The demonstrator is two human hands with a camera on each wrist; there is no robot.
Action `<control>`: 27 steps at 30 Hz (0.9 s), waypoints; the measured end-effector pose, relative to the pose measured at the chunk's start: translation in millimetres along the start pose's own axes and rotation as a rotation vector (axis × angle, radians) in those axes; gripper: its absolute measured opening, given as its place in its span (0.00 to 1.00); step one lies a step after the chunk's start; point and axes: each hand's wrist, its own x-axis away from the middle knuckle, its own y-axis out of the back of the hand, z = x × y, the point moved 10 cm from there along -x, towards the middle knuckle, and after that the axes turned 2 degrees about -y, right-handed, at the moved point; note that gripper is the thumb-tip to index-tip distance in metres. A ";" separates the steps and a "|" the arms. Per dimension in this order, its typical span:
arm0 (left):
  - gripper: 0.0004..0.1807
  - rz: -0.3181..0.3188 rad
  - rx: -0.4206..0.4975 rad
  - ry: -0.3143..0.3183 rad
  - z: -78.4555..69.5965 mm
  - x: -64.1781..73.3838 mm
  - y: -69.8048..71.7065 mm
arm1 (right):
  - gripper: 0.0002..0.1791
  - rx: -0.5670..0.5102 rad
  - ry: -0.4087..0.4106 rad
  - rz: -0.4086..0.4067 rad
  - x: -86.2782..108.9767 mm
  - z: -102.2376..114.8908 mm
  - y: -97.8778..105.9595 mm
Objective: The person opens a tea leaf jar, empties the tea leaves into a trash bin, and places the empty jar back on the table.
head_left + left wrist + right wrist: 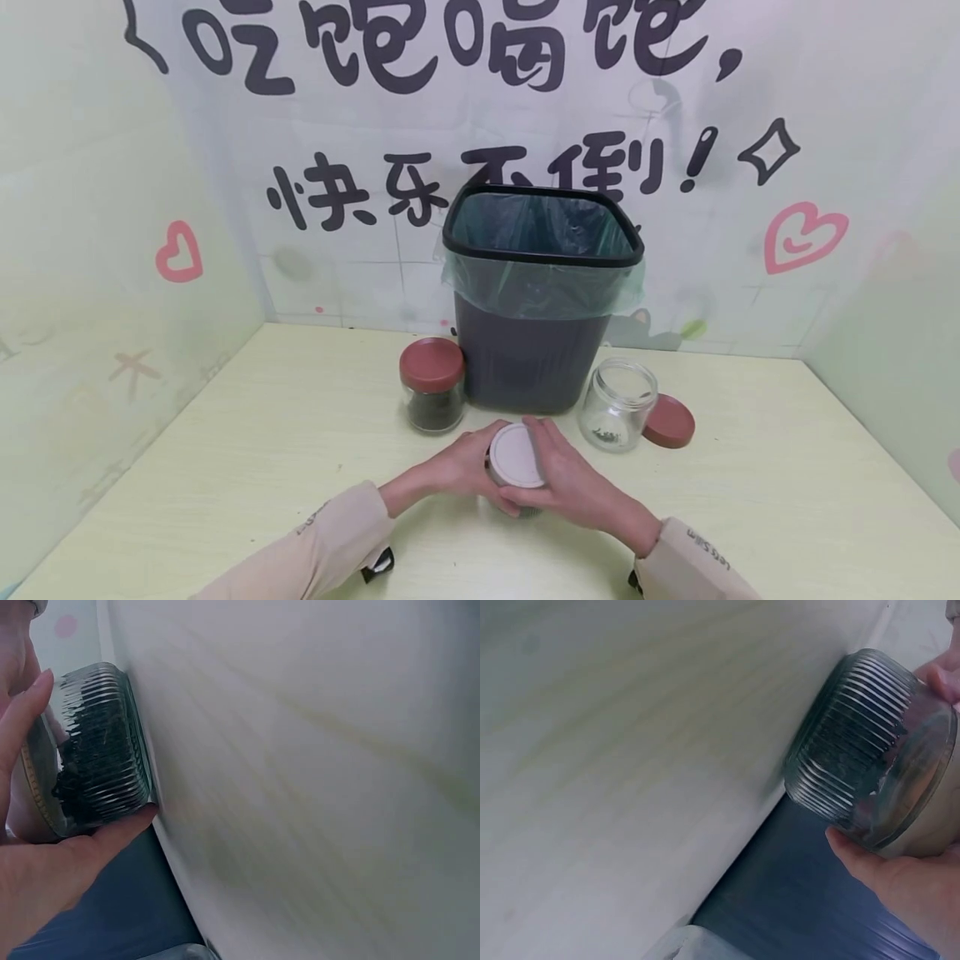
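Note:
A ribbed glass jar [105, 750] with dark contents and a pale lid [517, 454] stands on the table in front of the bin. My left hand [468, 467] holds its left side, one finger reaching down near the base in the left wrist view. My right hand [573, 483] grips the lid from the right, thumb in front and fingers behind. Part of the lid is hidden under that hand. In the right wrist view the jar's ribbed glass [851, 735] shows below the lid.
Behind the hands stands a dark bin [532, 358] lined with a green bag. To its left is a red-lidded jar [432, 387] with dark contents. At its right, an uncovered glass jar [617, 408] holds a few dark bits, beside a red lid [670, 421]. Printed fabric walls [345, 283] enclose the table.

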 end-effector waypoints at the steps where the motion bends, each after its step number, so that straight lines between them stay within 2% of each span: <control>1: 0.43 0.001 -0.002 0.001 0.4 -0.3 0.1 | 0.42 0.008 0.004 0.003 -0.1 0.2 -0.3; 14: 0.42 0.014 -0.009 -0.025 1.0 -1.7 0.0 | 0.38 0.024 0.074 0.013 -0.1 5.2 1.1; 17: 0.41 0.022 -0.007 -0.022 1.1 -1.4 -0.3 | 0.39 0.016 0.079 0.036 -1.5 5.3 0.6; 20: 0.41 0.034 0.003 -0.022 0.4 -1.2 -0.5 | 0.44 0.036 0.050 0.039 -2.1 2.8 1.1; 24: 0.42 0.046 0.013 -0.018 0.6 -0.2 -0.9 | 0.51 0.107 0.012 -0.031 -0.1 0.9 3.7; 27: 0.42 0.055 0.020 -0.009 1.5 0.4 -2.0 | 0.50 0.159 0.026 -0.112 2.3 3.9 7.1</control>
